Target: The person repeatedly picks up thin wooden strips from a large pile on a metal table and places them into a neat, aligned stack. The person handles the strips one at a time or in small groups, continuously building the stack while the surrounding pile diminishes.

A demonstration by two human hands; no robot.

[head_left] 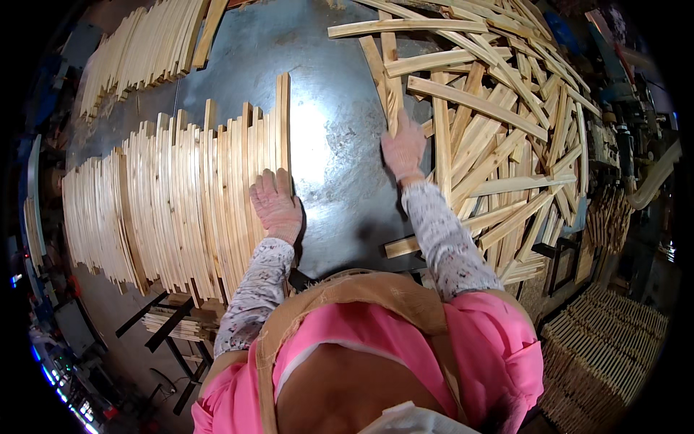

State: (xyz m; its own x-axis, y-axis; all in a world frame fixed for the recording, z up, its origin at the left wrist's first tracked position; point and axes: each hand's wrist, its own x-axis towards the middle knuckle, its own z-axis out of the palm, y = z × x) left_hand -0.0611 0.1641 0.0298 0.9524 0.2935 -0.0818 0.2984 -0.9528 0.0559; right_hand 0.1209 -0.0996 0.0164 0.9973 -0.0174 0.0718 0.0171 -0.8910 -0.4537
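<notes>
My left hand, in a pinkish work glove, lies with its fingers stretched over the right end of a row of wooden strips. The strips lie side by side with uneven far ends, and a longer strip edges the row by my fingers. Gloved alike, my right hand is closed on the near end of a wooden strip at the left side of a loose heap of strips. The thumb and part of the fingers there are hard to make out.
Under the wood is a grey metal tabletop. Another row of strips lies at the far left. A stray strip juts from the heap near the front edge. Stacked wood stands low at the right, and a black metal frame at the lower left.
</notes>
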